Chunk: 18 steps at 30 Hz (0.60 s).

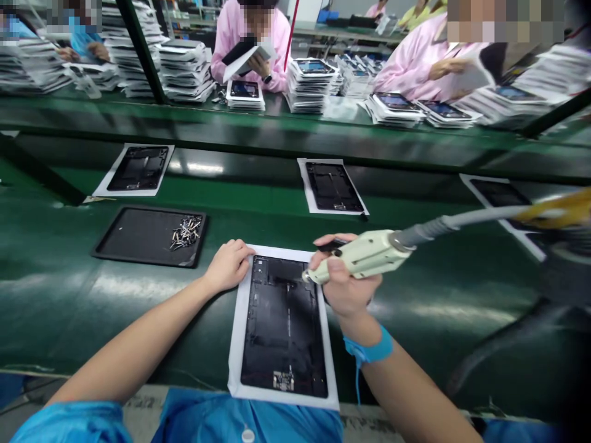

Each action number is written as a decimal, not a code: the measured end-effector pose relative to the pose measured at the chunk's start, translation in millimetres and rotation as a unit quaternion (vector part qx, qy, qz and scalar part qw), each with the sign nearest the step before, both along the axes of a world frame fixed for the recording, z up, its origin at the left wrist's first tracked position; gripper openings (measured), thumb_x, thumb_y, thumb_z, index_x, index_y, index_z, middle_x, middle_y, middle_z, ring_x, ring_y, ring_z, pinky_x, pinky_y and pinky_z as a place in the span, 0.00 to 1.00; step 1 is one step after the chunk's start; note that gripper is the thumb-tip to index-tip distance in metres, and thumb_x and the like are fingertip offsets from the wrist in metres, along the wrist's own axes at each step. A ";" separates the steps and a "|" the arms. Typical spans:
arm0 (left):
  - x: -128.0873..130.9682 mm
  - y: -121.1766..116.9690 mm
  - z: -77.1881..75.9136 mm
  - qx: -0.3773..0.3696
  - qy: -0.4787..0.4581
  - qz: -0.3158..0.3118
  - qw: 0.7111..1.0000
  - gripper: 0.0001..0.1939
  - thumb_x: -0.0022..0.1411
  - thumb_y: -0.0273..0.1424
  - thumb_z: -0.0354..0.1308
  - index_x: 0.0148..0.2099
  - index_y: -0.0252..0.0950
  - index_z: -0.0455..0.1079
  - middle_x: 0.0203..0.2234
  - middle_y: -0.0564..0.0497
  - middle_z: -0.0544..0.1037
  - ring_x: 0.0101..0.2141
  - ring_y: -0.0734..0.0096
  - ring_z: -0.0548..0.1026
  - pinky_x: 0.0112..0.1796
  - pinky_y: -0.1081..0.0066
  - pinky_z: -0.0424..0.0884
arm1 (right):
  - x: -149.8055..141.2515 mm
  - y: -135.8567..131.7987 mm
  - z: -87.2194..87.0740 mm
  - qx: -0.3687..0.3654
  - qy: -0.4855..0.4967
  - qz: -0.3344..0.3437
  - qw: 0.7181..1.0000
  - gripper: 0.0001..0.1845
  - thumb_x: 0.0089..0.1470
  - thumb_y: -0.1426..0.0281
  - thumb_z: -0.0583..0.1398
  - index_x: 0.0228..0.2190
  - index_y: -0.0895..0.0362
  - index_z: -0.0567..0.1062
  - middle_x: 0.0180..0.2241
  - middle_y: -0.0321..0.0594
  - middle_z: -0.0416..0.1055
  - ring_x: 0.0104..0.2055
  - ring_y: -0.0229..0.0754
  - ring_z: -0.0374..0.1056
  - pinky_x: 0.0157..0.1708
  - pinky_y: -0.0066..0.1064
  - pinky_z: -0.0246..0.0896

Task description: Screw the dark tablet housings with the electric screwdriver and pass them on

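Note:
My right hand [348,286] is wrapped round a pale electric screwdriver [372,253], whose nose points left over the top right part of an opened black tablet [286,326]. Whether the tip touches the tablet I cannot tell. A blue band circles my right wrist. The tablet lies on a white sheet [237,351] at the table's near edge, its inner parts facing up. At the sheet's upper left corner, my left hand [229,264] has its fingers curled and closed on the edge.
A black tray [138,237] with small metal parts [185,232] lies at left. More opened tablets [141,167] rest on white sheets along the green bench [221,191]. The screwdriver's grey cable [462,219] runs right. Across the bench, people in pink sit among stacks [184,71].

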<state>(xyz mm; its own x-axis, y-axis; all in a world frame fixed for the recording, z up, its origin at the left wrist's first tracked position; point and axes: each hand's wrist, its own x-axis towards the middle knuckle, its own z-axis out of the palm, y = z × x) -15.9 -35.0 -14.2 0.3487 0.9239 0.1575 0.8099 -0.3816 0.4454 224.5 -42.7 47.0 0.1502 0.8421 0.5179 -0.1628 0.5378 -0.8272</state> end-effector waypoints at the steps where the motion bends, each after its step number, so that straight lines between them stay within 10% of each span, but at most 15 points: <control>1: 0.2 -0.2 0.0 -0.001 0.000 -0.003 1.000 0.18 0.66 0.23 0.49 0.50 0.38 0.78 0.38 0.45 0.76 0.41 0.58 0.71 0.43 0.59 0.68 | -13.2 3.7 0.1 0.005 -0.003 0.015 1.000 0.13 0.58 0.66 0.66 0.45 0.51 0.73 0.38 0.36 0.77 0.22 0.35 0.72 0.20 0.28 0.70; 8: 3.6 -2.9 4.3 -0.007 0.008 -0.008 1.000 0.17 0.65 0.23 0.51 0.50 0.39 0.77 0.38 0.46 0.75 0.41 0.59 0.70 0.42 0.61 0.67 | -79.8 31.7 -19.8 -0.013 -0.058 0.054 0.997 0.08 0.59 0.66 0.65 0.41 0.52 0.76 0.38 0.38 0.77 0.29 0.38 0.75 0.26 0.30 0.73; 18: 8.5 -2.4 5.8 -0.014 0.034 0.000 0.999 0.13 0.66 0.23 0.52 0.46 0.39 0.76 0.38 0.46 0.74 0.41 0.58 0.70 0.41 0.61 0.67 | -85.3 36.7 -41.1 -0.051 -0.070 0.052 0.995 0.11 0.57 0.64 0.66 0.41 0.54 0.76 0.37 0.40 0.77 0.37 0.41 0.76 0.30 0.30 0.73</control>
<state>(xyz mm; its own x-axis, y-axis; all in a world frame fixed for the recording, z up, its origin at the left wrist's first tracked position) -7.4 -37.4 -8.5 0.3581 0.9275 0.1068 0.8385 -0.3698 0.4002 139.2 -6.0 5.9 -0.0086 0.8983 0.4393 -0.0922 0.4367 -0.8949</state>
